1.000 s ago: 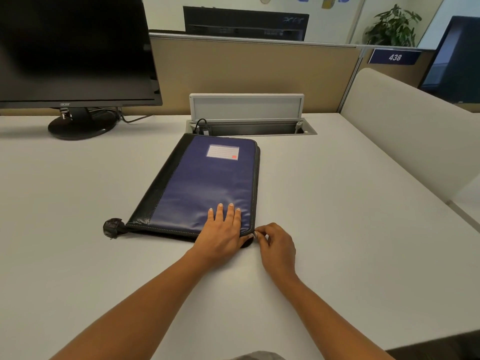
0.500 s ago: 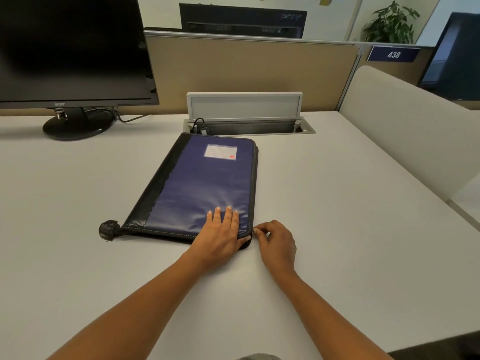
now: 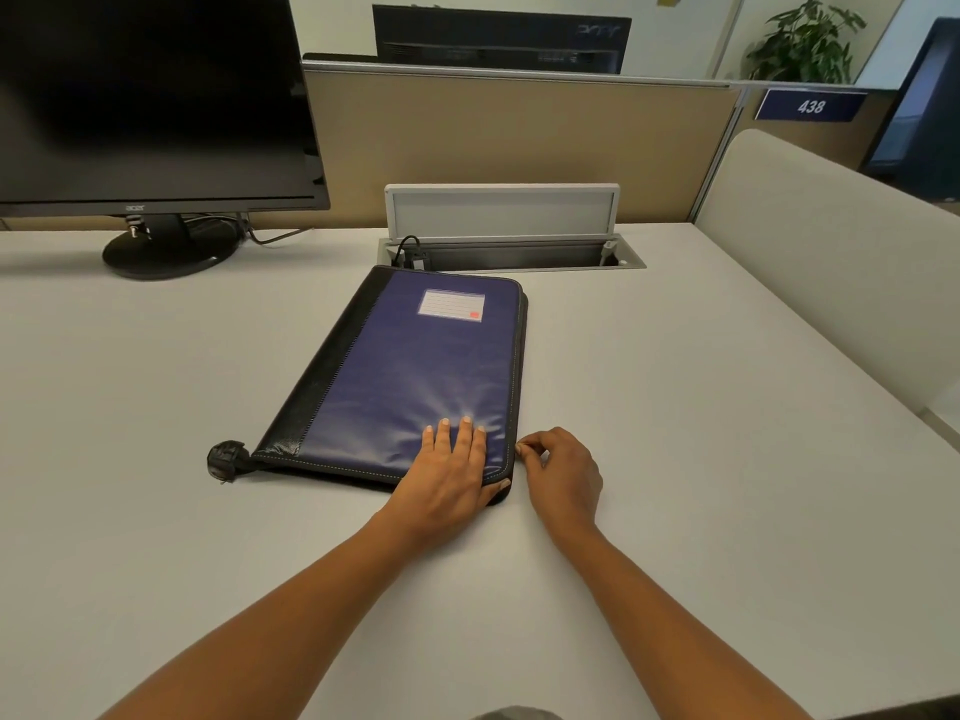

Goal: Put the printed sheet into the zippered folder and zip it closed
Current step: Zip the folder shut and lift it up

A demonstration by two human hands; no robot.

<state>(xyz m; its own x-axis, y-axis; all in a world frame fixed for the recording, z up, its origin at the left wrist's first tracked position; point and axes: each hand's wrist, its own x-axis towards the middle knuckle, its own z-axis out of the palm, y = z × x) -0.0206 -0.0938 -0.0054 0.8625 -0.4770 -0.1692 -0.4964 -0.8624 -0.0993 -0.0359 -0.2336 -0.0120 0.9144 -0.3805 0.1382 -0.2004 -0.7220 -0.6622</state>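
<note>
A blue zippered folder (image 3: 415, 366) with a black spine and a white label lies flat on the white desk (image 3: 701, 433), its cover down. My left hand (image 3: 452, 470) presses flat on its near right corner, fingers straight. My right hand (image 3: 561, 470) is beside the folder's right edge, thumb and forefinger pinching the zipper pull at that edge just above the near corner. A small black strap end (image 3: 224, 459) sticks out at the folder's near left corner. The printed sheet is not visible.
A black monitor (image 3: 150, 96) on its stand fills the back left. An open cable hatch (image 3: 509, 241) with a raised lid sits just behind the folder. A beige partition (image 3: 519, 148) closes the back, and a curved white divider (image 3: 831, 262) bounds the right.
My right hand has slid the zipper pull a little farther up the folder's right edge, away from the near corner. My left hand stays pressed on the cover.
</note>
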